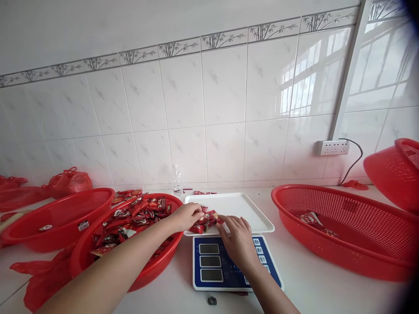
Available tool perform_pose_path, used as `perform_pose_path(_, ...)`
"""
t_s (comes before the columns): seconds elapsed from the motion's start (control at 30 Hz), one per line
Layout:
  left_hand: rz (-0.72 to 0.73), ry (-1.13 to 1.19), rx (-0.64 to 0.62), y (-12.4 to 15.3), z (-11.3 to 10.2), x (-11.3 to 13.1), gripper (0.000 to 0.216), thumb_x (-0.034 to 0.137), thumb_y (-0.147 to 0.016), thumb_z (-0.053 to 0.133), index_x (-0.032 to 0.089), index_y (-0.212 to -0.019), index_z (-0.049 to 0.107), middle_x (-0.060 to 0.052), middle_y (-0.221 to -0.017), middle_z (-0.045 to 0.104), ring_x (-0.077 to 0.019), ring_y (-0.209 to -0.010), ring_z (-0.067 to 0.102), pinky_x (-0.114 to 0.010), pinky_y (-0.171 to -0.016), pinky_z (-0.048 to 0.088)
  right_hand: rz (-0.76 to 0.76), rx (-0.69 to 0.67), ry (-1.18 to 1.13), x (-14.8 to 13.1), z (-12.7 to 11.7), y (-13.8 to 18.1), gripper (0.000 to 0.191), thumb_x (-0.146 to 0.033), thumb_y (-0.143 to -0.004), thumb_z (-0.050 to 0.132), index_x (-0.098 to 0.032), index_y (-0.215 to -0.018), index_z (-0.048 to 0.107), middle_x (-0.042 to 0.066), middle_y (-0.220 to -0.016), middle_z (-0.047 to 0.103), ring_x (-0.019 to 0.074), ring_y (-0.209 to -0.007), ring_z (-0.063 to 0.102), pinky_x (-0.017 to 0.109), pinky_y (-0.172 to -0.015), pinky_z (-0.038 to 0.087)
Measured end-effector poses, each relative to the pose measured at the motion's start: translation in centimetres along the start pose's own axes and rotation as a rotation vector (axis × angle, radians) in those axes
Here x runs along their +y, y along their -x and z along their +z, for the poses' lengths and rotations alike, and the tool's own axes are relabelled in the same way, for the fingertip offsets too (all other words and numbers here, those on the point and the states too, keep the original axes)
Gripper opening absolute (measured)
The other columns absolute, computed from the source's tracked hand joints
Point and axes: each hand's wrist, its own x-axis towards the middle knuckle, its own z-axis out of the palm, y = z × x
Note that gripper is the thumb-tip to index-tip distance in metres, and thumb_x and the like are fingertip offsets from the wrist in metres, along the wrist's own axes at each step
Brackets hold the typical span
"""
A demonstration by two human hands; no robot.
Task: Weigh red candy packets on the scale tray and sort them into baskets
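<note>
Small red wrapped packets (206, 220) lie in a little heap at the left front of the white weighing tray (240, 209). My left hand (187, 216) reaches in from the left, its fingers curled on the packets. From the right, my right hand (237, 240) holds the heap's near side between thumb and fingers. Below the tray is the scale's blue panel (225, 266) with three dark displays, partly covered by my right hand. Under my left forearm stands a red basket (163, 257) full of similar packets (137, 213).
To the right, a large red perforated basket (347, 257) holds a few packets. Another red basket (59, 218) and a tied red bag (70, 181) are at left. Near the tiled wall stands a clear bottle (177, 181). A small dark object (212, 301) lies before the scale.
</note>
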Motion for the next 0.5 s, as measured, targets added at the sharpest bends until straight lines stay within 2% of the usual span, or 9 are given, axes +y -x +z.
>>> perform_pose_path(0.1, 0.003, 0.028, 0.056, 1.3, -1.2, -1.5, 0.017, 0.029, -0.084, 0.046, 0.02, -0.089, 0.059, -0.002, -0.092, 0.063, -0.0171, -0.086, 0.057, -0.026, -0.077, 0.042, 0.001, -0.029, 0.031, 0.0, 0.2, 0.1, 0.028, -0.033, -0.092, 0.04, -0.023, -0.107, 0.061, 0.006, -0.097, 0.07, 0.0236, -0.098, 0.06, 0.049, -0.094, 0.032)
perform_pose_path(0.2, -0.093, 0.036, 0.046, 2.9, -2.3, -3.9, 0.013, 0.026, -0.082, 0.047, 0.018, -0.084, 0.057, -0.003, -0.088, 0.064, -0.0174, -0.081, 0.059, -0.026, -0.073, 0.043, -0.007, -0.028, 0.043, 0.0, 0.2, 0.2, 0.028, -0.033, -0.092, 0.04, -0.023, -0.107, 0.061, 0.006, -0.098, 0.07, 0.0235, -0.099, 0.06, 0.049, -0.095, 0.032)
perform_pose_path(0.3, -0.241, 0.023, -0.157, 4.6, -3.1, -5.7, 0.014, 0.028, -0.08, 0.052, 0.018, -0.086, 0.057, -0.004, -0.09, 0.066, -0.0195, -0.083, 0.061, -0.027, -0.071, 0.045, -0.015, -0.024, 0.035, 0.1, 0.2, 0.2, 0.028, -0.034, -0.092, 0.04, -0.023, -0.106, 0.061, 0.006, -0.098, 0.07, 0.0236, -0.099, 0.06, 0.048, -0.094, 0.032)
perform_pose_path(0.4, -0.305, -0.034, -0.362, 5.9, -3.1, -6.0, 0.025, 0.031, -0.077, 0.058, 0.02, -0.099, 0.059, -0.006, -0.104, 0.066, -0.0229, -0.092, 0.061, -0.029, -0.075, 0.045, -0.023, -0.012, 0.026, 0.3, 0.4, 0.2, 0.029, -0.037, -0.092, 0.039, -0.022, -0.103, 0.061, 0.006, -0.097, 0.07, 0.0233, -0.097, 0.061, 0.048, -0.093, 0.033)
perform_pose_path(0.5, -0.28, -0.086, -0.381, 6.3, -2.5, -5.5, 0.03, 0.031, -0.076, 0.057, 0.023, -0.105, 0.06, -0.006, -0.111, 0.065, -0.0251, -0.096, 0.061, -0.031, -0.078, 0.046, -0.034, 0.009, 0.021, 0.7, 0.7, 0.2, 0.03, -0.038, -0.092, 0.038, -0.022, -0.1, 0.062, 0.006, -0.095, 0.071, 0.0228, -0.094, 0.062, 0.048, -0.093, 0.033)
